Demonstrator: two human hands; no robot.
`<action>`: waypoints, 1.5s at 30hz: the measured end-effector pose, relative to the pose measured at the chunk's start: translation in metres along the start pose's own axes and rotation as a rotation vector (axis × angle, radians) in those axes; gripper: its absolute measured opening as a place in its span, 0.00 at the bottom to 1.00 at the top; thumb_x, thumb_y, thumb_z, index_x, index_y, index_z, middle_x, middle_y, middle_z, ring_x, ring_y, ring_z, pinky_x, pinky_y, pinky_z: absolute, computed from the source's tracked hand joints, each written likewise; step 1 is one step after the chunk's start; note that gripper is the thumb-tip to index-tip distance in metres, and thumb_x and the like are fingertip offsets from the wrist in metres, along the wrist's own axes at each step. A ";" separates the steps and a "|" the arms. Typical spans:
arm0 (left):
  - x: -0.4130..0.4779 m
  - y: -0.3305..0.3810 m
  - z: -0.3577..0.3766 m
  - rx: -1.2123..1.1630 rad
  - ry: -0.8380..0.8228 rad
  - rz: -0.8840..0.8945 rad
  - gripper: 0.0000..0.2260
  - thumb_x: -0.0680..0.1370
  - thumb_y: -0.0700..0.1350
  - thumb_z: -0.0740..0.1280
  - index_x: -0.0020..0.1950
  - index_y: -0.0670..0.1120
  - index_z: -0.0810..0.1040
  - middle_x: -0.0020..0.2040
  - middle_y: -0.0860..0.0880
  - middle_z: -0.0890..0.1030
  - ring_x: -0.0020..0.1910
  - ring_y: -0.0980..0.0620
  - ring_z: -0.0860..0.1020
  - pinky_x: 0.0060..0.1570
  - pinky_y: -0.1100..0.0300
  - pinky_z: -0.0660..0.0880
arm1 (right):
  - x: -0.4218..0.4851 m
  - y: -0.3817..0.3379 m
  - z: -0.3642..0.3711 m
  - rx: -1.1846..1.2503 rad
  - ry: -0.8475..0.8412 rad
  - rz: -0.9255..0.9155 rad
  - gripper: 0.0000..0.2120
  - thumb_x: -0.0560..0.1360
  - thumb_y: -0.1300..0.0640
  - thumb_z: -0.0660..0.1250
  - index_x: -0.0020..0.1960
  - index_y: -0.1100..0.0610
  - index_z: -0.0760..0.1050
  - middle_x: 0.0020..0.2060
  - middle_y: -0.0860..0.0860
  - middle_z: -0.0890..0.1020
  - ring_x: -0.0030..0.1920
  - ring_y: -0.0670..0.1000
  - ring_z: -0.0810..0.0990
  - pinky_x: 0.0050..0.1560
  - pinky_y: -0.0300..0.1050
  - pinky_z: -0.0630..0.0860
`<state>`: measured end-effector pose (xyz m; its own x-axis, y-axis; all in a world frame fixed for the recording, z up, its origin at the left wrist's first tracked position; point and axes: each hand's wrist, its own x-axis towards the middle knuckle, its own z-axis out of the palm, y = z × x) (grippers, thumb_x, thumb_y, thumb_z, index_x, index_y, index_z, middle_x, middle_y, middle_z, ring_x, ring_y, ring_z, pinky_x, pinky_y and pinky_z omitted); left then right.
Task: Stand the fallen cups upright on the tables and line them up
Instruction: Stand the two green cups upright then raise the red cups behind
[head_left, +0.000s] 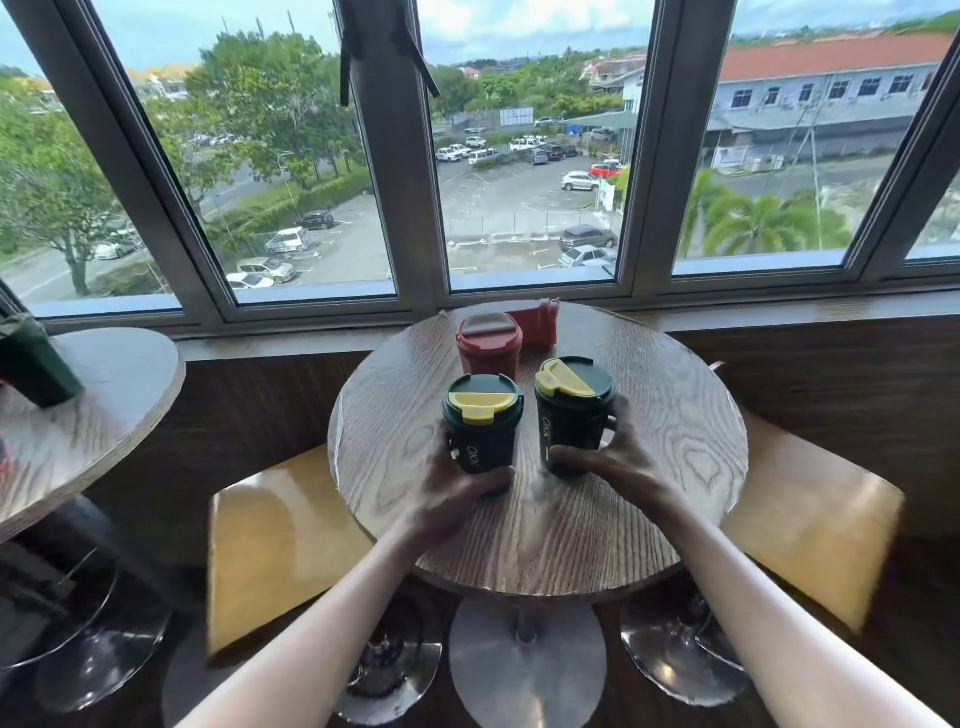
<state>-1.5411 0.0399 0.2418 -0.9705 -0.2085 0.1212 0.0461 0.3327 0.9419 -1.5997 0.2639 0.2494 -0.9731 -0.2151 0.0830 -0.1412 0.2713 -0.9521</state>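
While hands grip two upright green cups (482, 426), red cup (535, 322) lies fallen.

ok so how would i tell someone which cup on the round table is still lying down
Start at the round wooden table under the window. At its far edge, nearest the glass, lies a red cup on its side, just behind the upright red cup. It is the only cup there not standing; the two dark green cups with yellow lids are upright in the hands.

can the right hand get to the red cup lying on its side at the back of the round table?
Probably yes, but not at once. The right hand is wrapped around the right green cup. Once free, the way to the fallen red cup looks open to the right of the upright red cup.
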 end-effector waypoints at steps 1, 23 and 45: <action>-0.001 -0.002 0.000 0.003 -0.004 -0.002 0.33 0.66 0.39 0.81 0.66 0.49 0.68 0.52 0.57 0.78 0.52 0.60 0.78 0.42 0.78 0.72 | 0.000 0.000 0.005 -0.008 0.057 0.008 0.42 0.55 0.42 0.83 0.61 0.42 0.63 0.62 0.54 0.73 0.63 0.54 0.74 0.60 0.52 0.76; 0.014 -0.005 0.005 0.060 0.099 0.026 0.33 0.62 0.46 0.83 0.62 0.51 0.71 0.54 0.59 0.72 0.49 0.67 0.75 0.43 0.78 0.74 | 0.021 -0.012 0.007 -0.045 0.010 0.038 0.34 0.62 0.63 0.81 0.63 0.52 0.70 0.55 0.55 0.81 0.49 0.47 0.79 0.41 0.33 0.76; 0.033 -0.019 0.008 0.136 0.159 0.060 0.41 0.57 0.61 0.81 0.66 0.51 0.71 0.60 0.51 0.76 0.57 0.50 0.79 0.55 0.47 0.80 | 0.034 -0.017 -0.003 0.029 -0.235 0.089 0.37 0.69 0.75 0.71 0.71 0.54 0.60 0.55 0.51 0.75 0.52 0.43 0.77 0.42 0.34 0.80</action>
<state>-1.5759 0.0341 0.2256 -0.9168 -0.3237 0.2338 0.0597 0.4678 0.8818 -1.6307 0.2545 0.2694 -0.9118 -0.4048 -0.0687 -0.0486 0.2726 -0.9609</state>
